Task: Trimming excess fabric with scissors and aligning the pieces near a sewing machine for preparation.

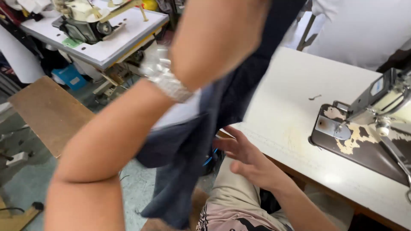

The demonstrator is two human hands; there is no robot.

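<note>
Beside sewing table (295, 85), left hand (214, 38) lifting dark cloth (184, 149)

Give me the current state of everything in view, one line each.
Dark blue fabric: lifted, hanging off the table edge.
Left hand: out of frame; the raised forearm crosses the view.
Right hand: open, fingers spread, against the hanging fabric.
Sewing machine: nothing under its needle.
White table: bare apart from one small dark bit.
Second machine: behind, unattended.
</note>
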